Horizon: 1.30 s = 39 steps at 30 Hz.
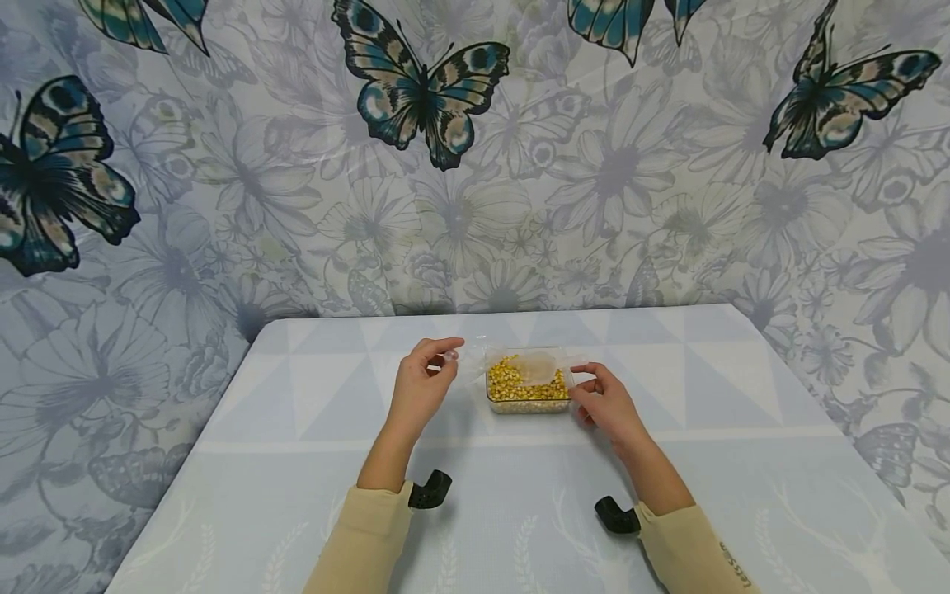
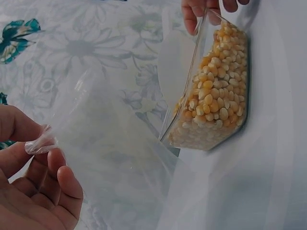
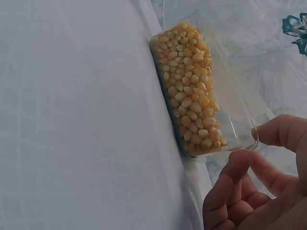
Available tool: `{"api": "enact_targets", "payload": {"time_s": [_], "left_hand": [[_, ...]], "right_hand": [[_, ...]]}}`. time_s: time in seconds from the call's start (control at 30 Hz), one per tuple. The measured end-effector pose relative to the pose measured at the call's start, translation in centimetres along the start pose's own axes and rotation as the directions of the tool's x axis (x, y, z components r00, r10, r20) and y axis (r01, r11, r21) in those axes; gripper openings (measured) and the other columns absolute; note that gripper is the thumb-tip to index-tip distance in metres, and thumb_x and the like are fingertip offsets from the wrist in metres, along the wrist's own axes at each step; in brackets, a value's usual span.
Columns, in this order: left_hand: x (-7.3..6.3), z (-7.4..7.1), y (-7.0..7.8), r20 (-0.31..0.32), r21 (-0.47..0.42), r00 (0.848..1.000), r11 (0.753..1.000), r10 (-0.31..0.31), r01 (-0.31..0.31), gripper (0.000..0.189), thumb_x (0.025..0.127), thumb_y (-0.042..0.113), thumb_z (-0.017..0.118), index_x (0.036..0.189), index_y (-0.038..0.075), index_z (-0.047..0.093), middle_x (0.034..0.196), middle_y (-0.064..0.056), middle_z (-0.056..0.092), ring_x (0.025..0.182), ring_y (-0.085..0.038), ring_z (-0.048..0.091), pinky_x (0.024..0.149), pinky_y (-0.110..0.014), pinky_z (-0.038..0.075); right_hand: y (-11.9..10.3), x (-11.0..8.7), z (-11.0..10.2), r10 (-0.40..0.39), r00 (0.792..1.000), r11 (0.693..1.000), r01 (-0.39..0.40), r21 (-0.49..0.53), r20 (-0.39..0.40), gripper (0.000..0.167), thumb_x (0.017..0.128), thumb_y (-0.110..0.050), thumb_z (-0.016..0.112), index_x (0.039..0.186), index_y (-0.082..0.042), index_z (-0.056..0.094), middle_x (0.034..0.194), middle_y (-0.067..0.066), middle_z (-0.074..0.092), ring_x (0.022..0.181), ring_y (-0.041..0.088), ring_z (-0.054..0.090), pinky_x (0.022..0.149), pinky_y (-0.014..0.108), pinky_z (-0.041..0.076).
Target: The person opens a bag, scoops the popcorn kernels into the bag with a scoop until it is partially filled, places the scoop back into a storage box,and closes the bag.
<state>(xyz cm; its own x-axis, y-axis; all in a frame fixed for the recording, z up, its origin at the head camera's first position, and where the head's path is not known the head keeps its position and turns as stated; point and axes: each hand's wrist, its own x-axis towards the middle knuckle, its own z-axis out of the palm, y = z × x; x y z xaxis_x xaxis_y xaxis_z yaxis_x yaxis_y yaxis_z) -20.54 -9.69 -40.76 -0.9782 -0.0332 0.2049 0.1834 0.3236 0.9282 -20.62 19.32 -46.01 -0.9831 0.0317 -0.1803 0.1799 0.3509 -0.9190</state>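
A clear glass container [image 1: 529, 406] full of yellow corn kernels [image 1: 512, 384] stands near the middle of the table. On the kernels lies a whitish, translucent rounded piece [image 1: 538, 369], perhaps a scoop; its full shape is unclear. My left hand [image 1: 425, 375], to the container's left, pinches a gathered edge of a clear plastic bag [image 2: 115, 148] between thumb and fingers. The bag spreads toward the container, its far end hard to make out. At the container's right end, my right hand [image 1: 604, 404] grips the corner of the rim, fingers [image 3: 278, 132] on either side of the glass.
The table [image 1: 312, 495] has a pale cloth with triangles. Behind it hangs a floral curtain [image 1: 475, 231] with butterflies. A black curved piece [image 1: 430, 490] sits at the left cuff, and another black piece [image 1: 618, 516] at the right cuff.
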Motion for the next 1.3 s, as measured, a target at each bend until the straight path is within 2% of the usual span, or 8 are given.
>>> {"api": "enact_targets", "payload": {"time_s": [0.2,0.33,0.5,0.67,0.8,0.93,1.17,1.3], "left_hand": [[0.0,0.0,-0.1,0.003,-0.006,1.000,1.000,-0.009,0.010,0.032,0.092,0.008,0.060,0.120,0.017,0.073,0.107,-0.005,0.066,0.096,-0.020,0.060,0.084,-0.033,0.048],[0.1,0.0,-0.2,0.003,0.009,1.000,1.000,-0.009,0.009,0.034,0.092,0.006,0.059,0.120,0.017,0.073,0.105,-0.006,0.065,0.095,-0.020,0.060,0.083,-0.033,0.049],[0.1,0.1,-0.4,0.003,0.043,1.000,0.999,-0.004,0.004,0.036,0.090,0.003,0.057,0.121,0.015,0.072,0.104,-0.006,0.065,0.094,-0.020,0.060,0.083,-0.033,0.050],[0.1,0.2,-0.5,-0.003,0.081,1.000,0.997,-0.018,0.018,0.038,0.089,0.001,0.057,0.122,0.013,0.071,0.104,-0.006,0.065,0.094,-0.021,0.060,0.082,-0.033,0.050],[0.2,0.2,-0.6,-0.014,0.111,0.999,0.993,-0.039,0.040,0.038,0.088,0.001,0.058,0.121,0.013,0.072,0.104,-0.005,0.065,0.094,-0.021,0.060,0.082,-0.034,0.051],[0.2,0.2,-0.7,-0.014,0.121,0.999,0.992,-0.043,0.044,0.035,0.089,0.004,0.059,0.121,0.011,0.072,0.105,-0.006,0.066,0.094,-0.021,0.061,0.082,-0.034,0.052],[0.2,0.1,-0.9,-0.022,0.103,0.997,0.992,-0.076,0.078,0.027,0.095,0.019,0.063,0.119,0.012,0.073,0.107,-0.005,0.067,0.096,-0.021,0.063,0.076,-0.032,0.055],[0.1,0.1,-1.1,-0.037,0.076,0.995,0.993,-0.088,0.091,0.025,0.096,0.020,0.061,0.117,0.013,0.073,0.107,-0.005,0.067,0.092,-0.020,0.064,0.070,-0.029,0.057]], "right_hand": [[0.0,0.2,-0.3,-0.034,0.999,0.999,0.033,-0.017,-0.033,0.056,0.097,-0.031,0.064,0.145,-0.013,0.043,0.105,0.007,0.064,0.069,0.015,0.058,0.066,0.028,0.049],[-0.2,0.2,-0.6,-0.088,0.993,0.996,0.089,0.007,-0.083,0.057,0.096,-0.030,0.065,0.147,-0.018,0.043,0.104,0.005,0.060,0.070,0.018,0.059,0.067,0.026,0.049],[-0.1,0.2,-0.8,-0.174,0.977,0.984,0.176,0.006,-0.120,0.051,0.097,-0.027,0.065,0.145,-0.027,0.048,0.108,0.005,0.061,0.073,0.024,0.062,0.065,0.028,0.051],[-0.1,0.2,-0.7,-0.258,0.958,0.966,0.251,-0.068,-0.123,0.041,0.098,-0.026,0.064,0.138,-0.023,0.057,0.116,0.010,0.062,0.079,0.031,0.064,0.062,0.027,0.050],[-0.1,0.1,-0.7,-0.292,0.945,0.953,0.276,-0.122,-0.145,0.034,0.098,-0.027,0.064,0.130,-0.017,0.063,0.114,0.009,0.063,0.074,0.020,0.063,0.059,0.024,0.046],[-0.2,-0.1,-0.7,-0.314,0.936,0.943,0.289,-0.165,-0.160,0.028,0.097,-0.026,0.065,0.124,-0.018,0.067,0.108,0.006,0.064,0.070,0.011,0.061,0.059,0.023,0.045],[-0.3,-0.3,-0.5,-0.397,0.907,0.896,0.349,-0.275,-0.142,0.027,0.095,-0.025,0.068,0.121,-0.022,0.069,0.107,0.006,0.068,0.072,0.010,0.062,0.058,0.024,0.048],[-0.4,-0.4,-0.4,-0.431,0.891,0.876,0.375,-0.303,-0.145,0.025,0.094,-0.024,0.069,0.120,-0.022,0.069,0.106,0.006,0.068,0.074,0.013,0.062,0.057,0.024,0.048]]}}
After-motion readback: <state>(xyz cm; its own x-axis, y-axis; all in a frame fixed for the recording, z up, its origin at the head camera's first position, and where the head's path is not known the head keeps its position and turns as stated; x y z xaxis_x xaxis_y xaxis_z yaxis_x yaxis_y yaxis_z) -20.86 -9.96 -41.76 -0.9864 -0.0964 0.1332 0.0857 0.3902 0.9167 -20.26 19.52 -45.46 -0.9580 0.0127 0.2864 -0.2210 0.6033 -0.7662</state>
